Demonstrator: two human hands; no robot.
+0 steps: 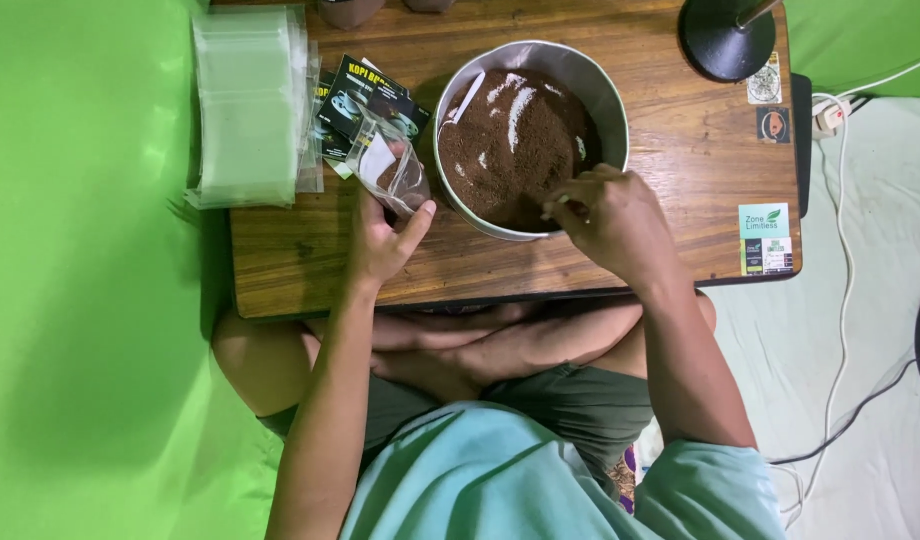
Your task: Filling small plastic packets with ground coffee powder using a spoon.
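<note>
Person sits cross-legged at a low wooden counter (580,270), seen from above. Left hand (385,240) is up near the counter's front-left, fingers (417,218) closed round the lower end of a small clear plastic pouch (390,170); thumb on one side, rest on the other, so it's a firm pinch grip. Pouch tilts toward the bowl, w/ a bit of brown powder showing in its bottom and a white patch on it. Right hand (615,220) is over the near rim of a big round metal bowl (600,85), fingers curled in tight around a thin pale handle, prob. a spoon – can't tell for sure, most of it hidden by the hand. Its fingertips dip just inside the rim, touching or nearly touching the powder.

Bowl sits mid-counter, approx. full of dark brown ground powder (515,145), a few pale streaks across its top. Just beside the pouch, to its left, lie some black printed labels (365,100), partly under it. Further left, a stack of clear plastic bags (245,105) hangs over the counter edge. Black round lamp base (725,38) at far-right corner; stickers (765,238) along the right side. Green cloth (80,300) covers the floor on the left.
</note>
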